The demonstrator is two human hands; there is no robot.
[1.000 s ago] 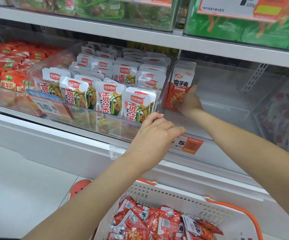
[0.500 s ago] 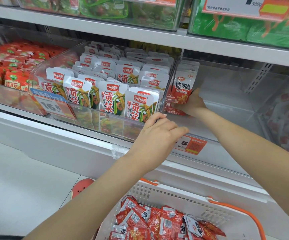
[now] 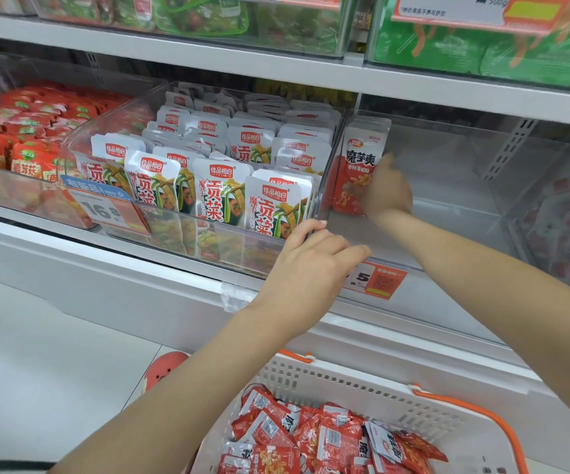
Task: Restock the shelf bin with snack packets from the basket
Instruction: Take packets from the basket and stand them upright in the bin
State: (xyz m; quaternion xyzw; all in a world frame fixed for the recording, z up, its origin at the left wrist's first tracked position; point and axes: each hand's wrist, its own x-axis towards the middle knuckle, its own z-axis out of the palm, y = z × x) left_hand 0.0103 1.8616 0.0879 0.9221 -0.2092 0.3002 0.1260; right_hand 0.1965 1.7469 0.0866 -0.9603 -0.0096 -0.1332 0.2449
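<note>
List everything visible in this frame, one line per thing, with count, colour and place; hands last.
clear bin: one, transparent, middle shelf right, mostly bare
standing packets: short row, red and white, against that bin's left wall
green-print packets: many, white, bin to the left
red packets: many, far-left bin
basket: one, white, orange handles, below the shelf
loose packets: pile, red, in the basket
price tag: one, orange, on the clear bin's front
left hand: grip on bin edge
right hand: on standing packets
</note>
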